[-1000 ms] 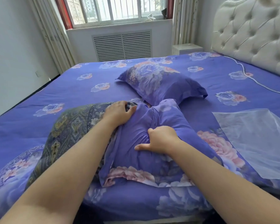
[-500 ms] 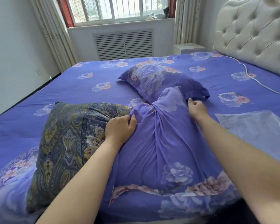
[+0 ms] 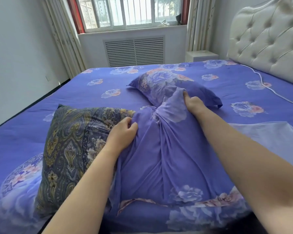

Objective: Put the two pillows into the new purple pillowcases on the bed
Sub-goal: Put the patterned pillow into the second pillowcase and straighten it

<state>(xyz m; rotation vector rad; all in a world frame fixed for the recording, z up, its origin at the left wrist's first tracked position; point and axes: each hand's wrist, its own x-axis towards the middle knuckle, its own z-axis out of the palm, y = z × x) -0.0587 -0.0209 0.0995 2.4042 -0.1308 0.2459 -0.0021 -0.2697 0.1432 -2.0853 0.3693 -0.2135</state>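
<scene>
A dark paisley pillow (image 3: 69,149) lies on the bed in front of me, its right part inside a purple flowered pillowcase (image 3: 159,162). My left hand (image 3: 122,134) grips the case's open edge where it meets the pillow. My right hand (image 3: 193,103) pinches the far end of the case and holds it lifted. Behind that, a second pillow in a purple flowered case (image 3: 167,86) lies flat on the bed.
The bed (image 3: 91,97) wears a matching purple flowered sheet. A clear plastic bag (image 3: 267,141) lies to my right. A white cable (image 3: 267,86) runs along the tufted headboard (image 3: 267,41). A white nightstand (image 3: 201,55) stands at the far corner under the window.
My right hand left the middle of the case, reached to its far end and lifted it. The case stretched out lengthwise; more paisley pillow shows at left. My left hand kept its grip.
</scene>
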